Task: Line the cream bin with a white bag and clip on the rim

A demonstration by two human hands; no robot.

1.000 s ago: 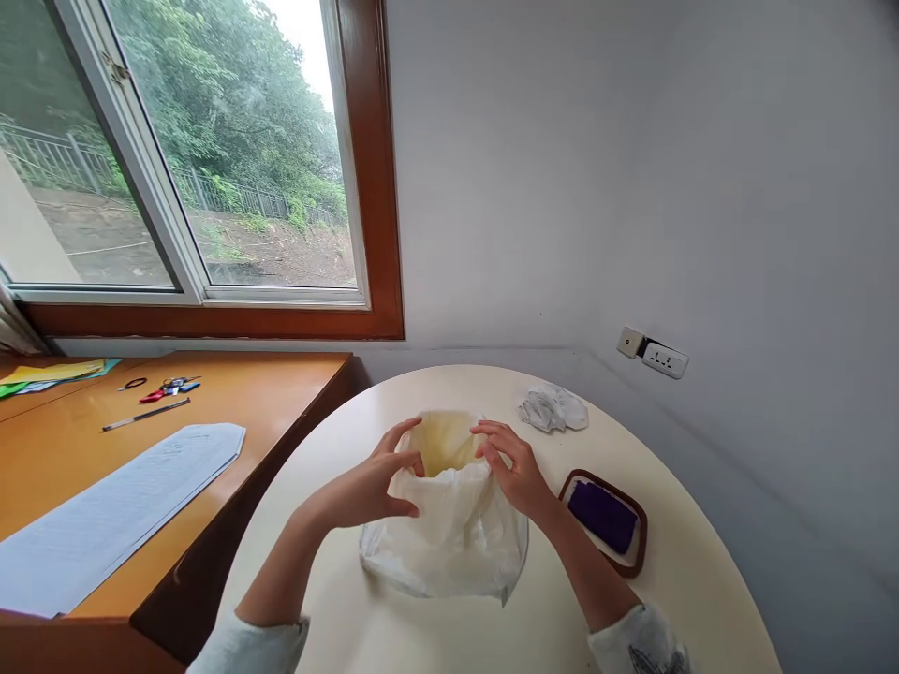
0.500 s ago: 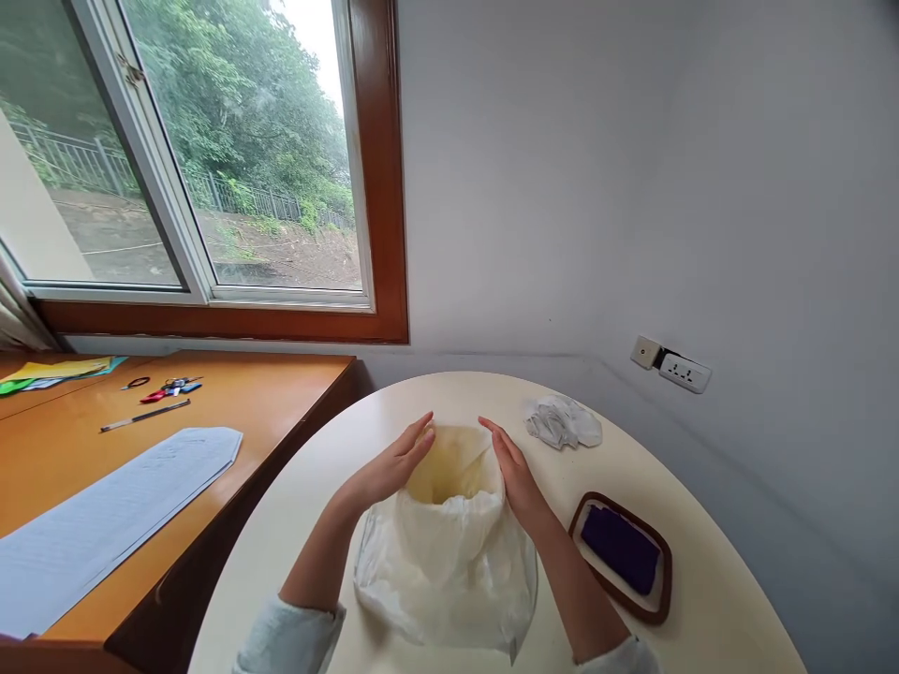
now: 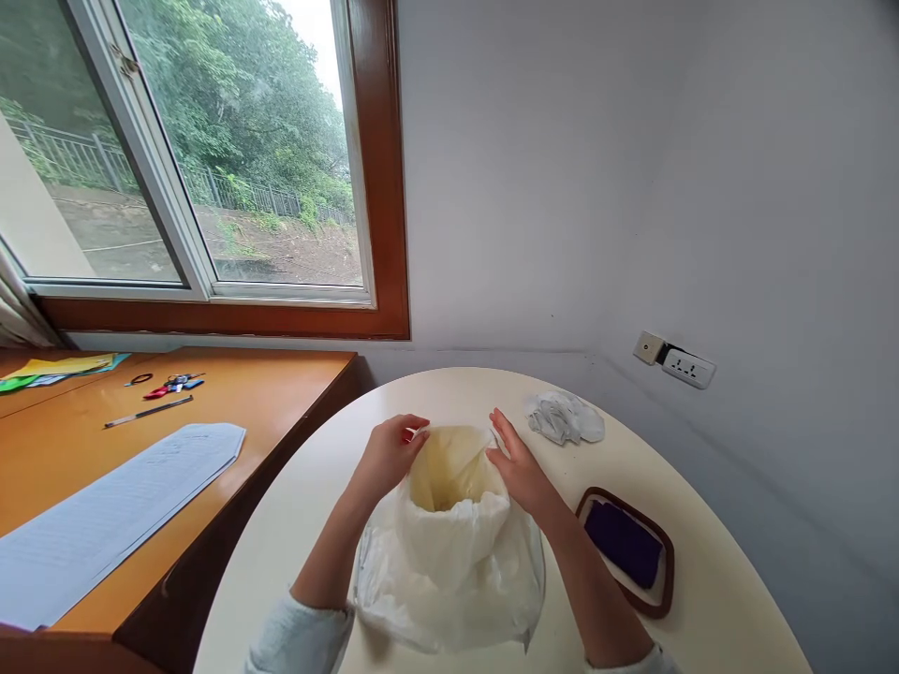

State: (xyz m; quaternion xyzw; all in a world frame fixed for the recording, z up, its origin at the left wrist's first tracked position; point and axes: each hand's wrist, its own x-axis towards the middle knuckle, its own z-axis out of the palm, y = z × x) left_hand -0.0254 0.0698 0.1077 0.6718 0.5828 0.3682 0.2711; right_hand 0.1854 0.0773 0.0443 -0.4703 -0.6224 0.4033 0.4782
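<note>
A white translucent plastic bag [image 3: 456, 580] stands on the round table with its mouth spread open and its edge folded down over the outside. Its inside looks yellowish, and whatever gives it shape is covered by the bag. My left hand [image 3: 390, 459] pinches the far left of the rim between thumb and curled fingers. On the opposite side, my right hand [image 3: 521, 468] rests against the rim, its fingers stretched out and its thumb apart from them near the inner edge.
On the round cream table [image 3: 295, 524] lie a crumpled white plastic bag [image 3: 566, 417] and a brown-rimmed tray [image 3: 664, 599] with a folded purple cloth [image 3: 625, 543]. A wooden desk [image 3: 281, 393] at left bears paper sheets [image 3: 140, 515], a pen [image 3: 147, 412] and keys [image 3: 175, 385].
My left hand has gone from lying flat along the rim to pinching it with bent fingers. My right thumb has moved away from its fingers, toward the bag's mouth.
</note>
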